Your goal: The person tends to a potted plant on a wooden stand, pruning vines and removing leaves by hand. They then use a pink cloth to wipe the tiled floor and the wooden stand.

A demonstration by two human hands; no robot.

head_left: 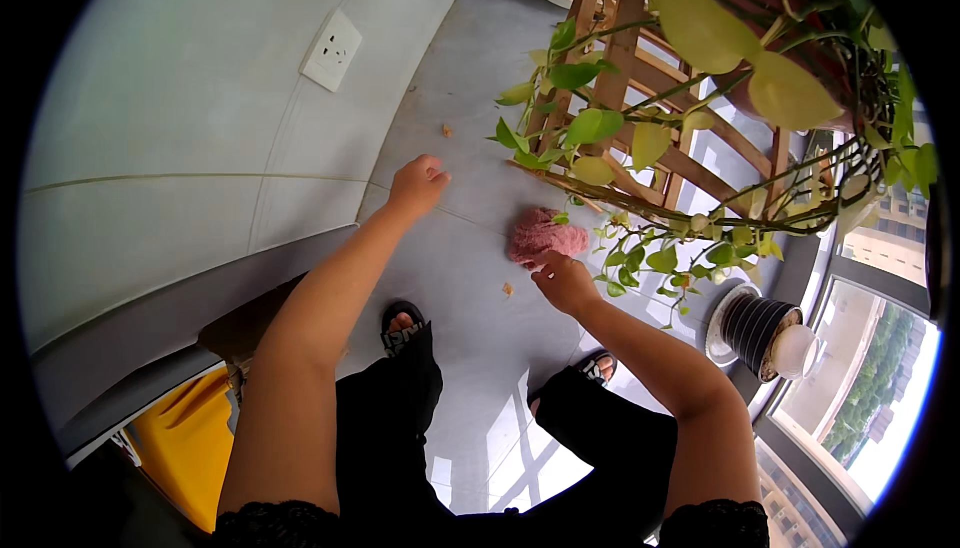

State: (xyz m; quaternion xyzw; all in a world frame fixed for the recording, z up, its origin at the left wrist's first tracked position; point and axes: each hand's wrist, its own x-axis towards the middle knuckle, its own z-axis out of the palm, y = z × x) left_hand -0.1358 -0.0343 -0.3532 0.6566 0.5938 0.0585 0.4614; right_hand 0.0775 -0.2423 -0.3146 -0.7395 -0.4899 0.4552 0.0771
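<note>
**While you gripped the pink cloth, your left hand hung free**

While your right hand (pixel 565 283) sat on the near edge of the pink cloth (pixel 545 236), its fingers were curled and pinching the fabric; the fingertips were partly hidden under the bunch, so how deep the grip went could not be told. The cloth lay crumpled on the grey floor (pixel 470 318), just in front of the foot of the wooden plant stand (pixel 640 98) and under the trailing green vines (pixel 650 248).

You likely had a soft, light, limp thing there. It looked fluffy, no stiffness, nothing fragile. It would fold and sag wherever you took it, so a gathered pinch at the bunched near edge, as you had it, looked the best hold. Slip risk seemed low. Snagging on the vine tips or the stand's slats seemed the bigger risk.

Your left hand (pixel 418 184) was out over the floor near the wall (pixel 180 128), fingers loosely curled together, holding nothing and well apart from the cloth. Small crumbs (pixel 447 131) lay beyond it, and another scrap (pixel 507 290) just left of your right hand.

Further out: a white wall socket (pixel 332 50), your sandalled feet (pixel 402 326) below the hands, and a stack of dark pots (pixel 765 328) by the window on your right.
</note>
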